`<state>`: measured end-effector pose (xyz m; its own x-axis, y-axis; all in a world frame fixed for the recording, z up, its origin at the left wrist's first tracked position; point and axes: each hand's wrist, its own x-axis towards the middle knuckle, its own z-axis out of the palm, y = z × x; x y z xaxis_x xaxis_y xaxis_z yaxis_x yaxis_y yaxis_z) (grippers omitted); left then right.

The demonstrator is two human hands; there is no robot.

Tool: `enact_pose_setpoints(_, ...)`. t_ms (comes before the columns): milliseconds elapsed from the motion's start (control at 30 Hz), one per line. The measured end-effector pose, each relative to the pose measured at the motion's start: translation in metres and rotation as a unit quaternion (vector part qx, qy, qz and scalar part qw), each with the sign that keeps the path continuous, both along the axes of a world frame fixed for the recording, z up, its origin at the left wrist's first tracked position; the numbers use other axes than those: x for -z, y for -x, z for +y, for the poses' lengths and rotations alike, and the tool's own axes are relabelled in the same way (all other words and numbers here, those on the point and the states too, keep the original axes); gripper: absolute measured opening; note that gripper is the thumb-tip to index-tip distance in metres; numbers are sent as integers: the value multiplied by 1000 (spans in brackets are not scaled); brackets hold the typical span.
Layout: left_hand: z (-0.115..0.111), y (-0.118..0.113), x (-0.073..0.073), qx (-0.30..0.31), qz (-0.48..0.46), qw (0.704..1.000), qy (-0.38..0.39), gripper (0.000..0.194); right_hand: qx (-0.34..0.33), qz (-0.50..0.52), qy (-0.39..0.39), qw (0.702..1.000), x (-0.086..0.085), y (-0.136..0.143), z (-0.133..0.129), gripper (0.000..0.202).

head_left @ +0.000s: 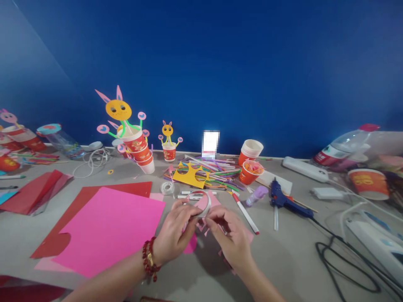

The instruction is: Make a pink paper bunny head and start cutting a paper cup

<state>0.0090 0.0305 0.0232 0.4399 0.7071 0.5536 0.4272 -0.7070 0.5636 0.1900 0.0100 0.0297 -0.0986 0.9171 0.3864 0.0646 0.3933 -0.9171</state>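
Observation:
My left hand (176,228), with a red bead bracelet at the wrist, pinches a roll of clear tape (206,204) over the middle of the table. Close on its right, my right hand (231,235) has thumb and fingertips pressed together at the roll's edge; whatever lies between them is too small to make out. Pink paper pieces (215,200) lie beneath and behind the hands. A bright pink round piece (190,245) shows under my left hand. Large pink sheets (116,230) rest on a red sheet (85,199) to the left.
Behind the hands lie yellow cut paper (190,175), colored sticks (220,165) and another tape roll (167,188). Cup figures (135,144) stand back left. On the right are a red marker (245,212), a blue glue gun (288,201), its black cable and paper cups (250,172).

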Motion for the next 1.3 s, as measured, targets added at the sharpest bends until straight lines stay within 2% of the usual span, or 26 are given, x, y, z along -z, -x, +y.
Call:
enact_pose_setpoints(367, -1, 1, -5, 23, -14, 1000, 2, 31, -16, 54, 41, 998, 7, 2, -2, 9)
enact_pose_setpoints(500, 1, 1, -5, 34, -22, 999, 8, 31, -10, 42, 29, 999, 9, 2, -3, 9)
enact_pose_setpoints(600, 2, 2, -8, 37, -40, 998, 26, 30, -1, 8, -23, 1000, 11, 0, -4, 10)
enact_pose_setpoints(733, -4, 0, -11, 38, -106, 990, 89, 25, 14, -22, -108, 994, 14, 0, -6, 15)
enact_pose_setpoints(833, -9, -7, -11, 40, -169, 968, 181, 23, 29, -21, -137, 990, 13, 1, -8, 19)
enact_pose_setpoints(933, -6, -10, -13, 37, -204, 944, 258, 23, 36, -16, -153, 987, 10, -1, -11, 20)
enact_pose_setpoints(1000, 3, -2, -18, -2, -221, 936, 274, 22, 53, 10, -166, 985, 7, -5, -12, 21)
enact_pose_setpoints(1033, 7, 6, -20, -41, -229, 937, 262, 21, 74, 33, -170, 982, 6, -8, -11, 21)
enact_pose_setpoints(1100, 14, 29, -26, -106, -201, 947, 225, 21, 126, 81, -148, 978, 3, -15, -7, 16)
enact_pose_setpoints(1167, 15, 56, -28, -124, -122, 969, 175, 24, 150, 111, -69, 980, 1, -20, -1, 5)
enact_pose_setpoints(1233, 11, 80, -27, -153, -11, 985, 85, 23, 117, 138, 50, 982, 1, -21, 5, 9)
enact_pose_setpoints(1300, 7, 95, -21, -157, 103, 982, 19, 22, 49, 168, 159, 972, 1, -19, 10, 20)
